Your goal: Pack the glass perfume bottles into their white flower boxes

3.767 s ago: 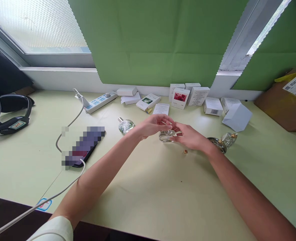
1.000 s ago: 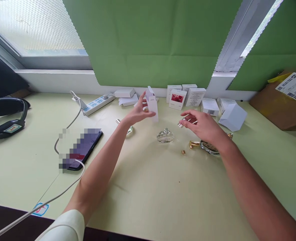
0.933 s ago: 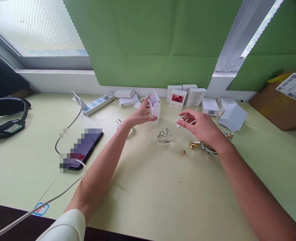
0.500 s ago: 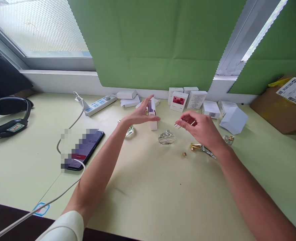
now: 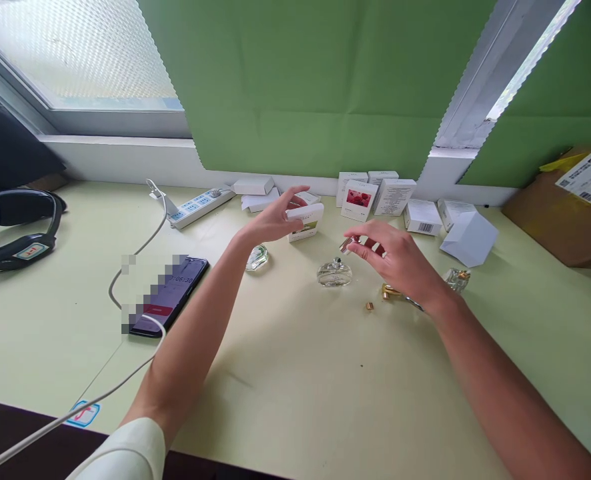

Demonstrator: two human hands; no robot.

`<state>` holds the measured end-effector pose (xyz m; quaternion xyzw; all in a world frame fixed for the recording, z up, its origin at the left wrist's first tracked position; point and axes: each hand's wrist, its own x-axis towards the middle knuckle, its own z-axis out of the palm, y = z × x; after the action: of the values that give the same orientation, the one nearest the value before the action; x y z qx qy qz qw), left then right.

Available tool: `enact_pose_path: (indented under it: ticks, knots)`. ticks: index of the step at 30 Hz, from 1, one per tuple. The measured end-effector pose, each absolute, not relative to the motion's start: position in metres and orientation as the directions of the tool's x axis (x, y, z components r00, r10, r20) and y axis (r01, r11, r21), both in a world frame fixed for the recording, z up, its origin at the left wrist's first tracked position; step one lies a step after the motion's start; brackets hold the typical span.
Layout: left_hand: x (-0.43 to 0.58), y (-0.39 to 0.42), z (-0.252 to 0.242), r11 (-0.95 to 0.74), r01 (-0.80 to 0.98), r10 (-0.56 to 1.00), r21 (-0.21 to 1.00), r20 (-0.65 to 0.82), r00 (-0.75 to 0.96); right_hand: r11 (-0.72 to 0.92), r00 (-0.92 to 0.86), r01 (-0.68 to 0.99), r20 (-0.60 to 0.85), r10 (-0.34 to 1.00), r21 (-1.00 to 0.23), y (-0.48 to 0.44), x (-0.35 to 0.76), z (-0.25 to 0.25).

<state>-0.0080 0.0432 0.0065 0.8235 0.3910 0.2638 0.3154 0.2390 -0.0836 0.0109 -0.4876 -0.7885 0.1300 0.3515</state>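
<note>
While spanning the whole width below the window sill, pale green desk (image 5: pixel 295 400) carrying everything. Toward its far right corner, brown cardboard carton (image 5: pixel 555 220) with a shipping label. At the left edge, black headset (image 5: pixel 15 233). Left of centre, dark phone (image 5: pixel 170 293) lying flat, white cable (image 5: pixel 130 267) plugged in and running back to the white power strip (image 5: pixel 195 203) near the far edge. Along that far edge, a row of small white perfume boxes (image 5: pixel 393 197), one with a red picture.

Left hand (image 5: pixel 273 220) raised over the far middle of the desk, thumb and fingers closed on a small white box (image 5: pixel 305 221) held on its side, green patch on its face. Just under that wrist, a clear bottle (image 5: pixel 257 257) lying on the desk.

Right hand (image 5: pixel 400 257) hovering right of centre, thumb and forefinger pinched on a small silvery cap (image 5: pixel 346 244), remaining fingers loosely curled. Directly below and a little left of the cap, round clear perfume bottle (image 5: pixel 334 273) standing upright on the desk, apart from both hands. Beside the right wrist, gold-necked bottle (image 5: pixel 393 291) lying down, partly hidden, and near it a tiny gold piece (image 5: pixel 369 306).
</note>
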Motion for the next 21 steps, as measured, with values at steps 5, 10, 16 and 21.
enact_pose_path:
  ticks: [5,10,16,21]
  knots:
    - [-0.007,0.041,0.008,-0.502,0.419,0.805,0.757,0.230,0.547,0.458,-0.260,0.670,0.393,0.882,-0.584,-0.085,0.236,0.010]
    - [0.000,0.043,0.005,-0.507,0.383,0.820,0.772,0.296,0.489,0.477,-0.280,0.672,0.402,0.872,-0.567,-0.085,0.235,0.010]
    - [0.005,0.048,-0.002,-0.532,0.297,0.808,0.793,0.370,0.458,0.497,-0.287,0.662,0.423,0.860,-0.561,-0.085,0.234,0.009]
    - [0.006,0.044,0.000,-0.535,0.287,0.793,0.794,0.356,0.494,0.512,-0.290,0.643,0.438,0.851,-0.570,-0.085,0.233,0.009]
